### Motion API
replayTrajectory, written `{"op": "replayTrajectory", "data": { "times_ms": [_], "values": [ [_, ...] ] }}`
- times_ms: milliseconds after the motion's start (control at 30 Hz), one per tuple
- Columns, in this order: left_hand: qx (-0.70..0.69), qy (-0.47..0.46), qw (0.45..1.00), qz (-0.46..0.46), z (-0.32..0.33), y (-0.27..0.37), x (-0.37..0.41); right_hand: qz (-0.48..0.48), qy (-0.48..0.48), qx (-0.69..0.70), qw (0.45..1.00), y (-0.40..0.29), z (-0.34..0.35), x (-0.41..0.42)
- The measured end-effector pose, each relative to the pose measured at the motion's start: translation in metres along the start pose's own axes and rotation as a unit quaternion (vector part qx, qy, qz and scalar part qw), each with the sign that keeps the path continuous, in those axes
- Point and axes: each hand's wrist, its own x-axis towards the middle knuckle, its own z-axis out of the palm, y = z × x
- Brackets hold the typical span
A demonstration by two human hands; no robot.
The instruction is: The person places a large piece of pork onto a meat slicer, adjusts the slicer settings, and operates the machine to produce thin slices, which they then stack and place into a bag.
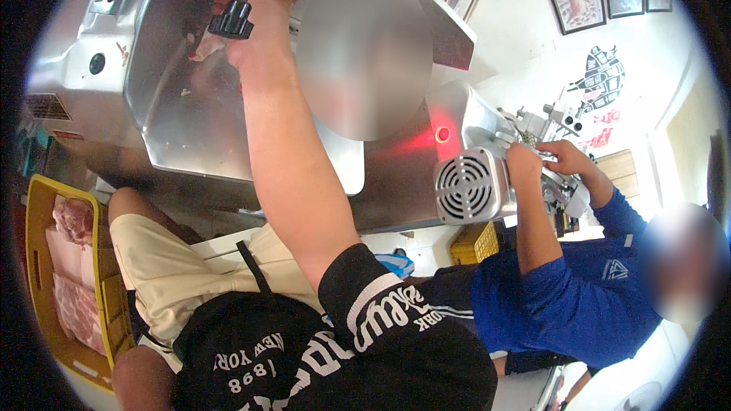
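Note:
My right hand [260, 8] reaches to the top of the view, into a stainless steel meat-cutting machine [188, 125]. A metal rod with a black star knob [231, 20] crosses in front of the hand and wrist. Part of the fingers is hidden behind it, so their grip is unclear. Just below the hand, a small piece of raw meat [209, 47] lies on the steel surface, with scraps around it. Only the upper part of my left arm [143, 379] shows at the lower left; my left hand is out of view.
A yellow crate [103, 291] of raw meat cuts [77, 308] stands by my left leg. At right, a person in a blue shirt has both hands on another machine [474, 185] with a lit red button [442, 135]. A blurred patch hides the middle.

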Motion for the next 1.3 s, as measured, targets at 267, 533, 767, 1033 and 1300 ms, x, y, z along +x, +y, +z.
{"op": "replayTrajectory", "data": {
  "times_ms": [267, 533, 767, 1033, 1300],
  "values": [
    [-0.071, -0.013, 0.997, 0.003, 0.012, -0.011, -0.003, 0.012, 0.003, 0.018, 1.000, -0.009, 0.002, -0.002],
    [-0.329, 0.069, 0.938, -0.085, 0.002, -0.033, -0.030, 0.039, 0.038, 0.076, 0.996, -0.026, 0.014, 0.001],
    [-0.003, 0.060, 0.945, -0.322, 0.016, -0.089, -0.033, 0.109, 0.064, 0.153, 0.980, -0.052, 0.030, -0.033],
    [0.267, 0.049, 0.895, -0.353, 0.062, -0.186, -0.038, 0.075, 0.102, 0.203, 0.971, -0.072, 0.031, -0.030],
    [0.315, -0.045, 0.869, -0.380, 0.064, -0.187, -0.051, 0.079, 0.141, 0.149, 0.976, -0.076, 0.031, -0.027]
  ]
}}
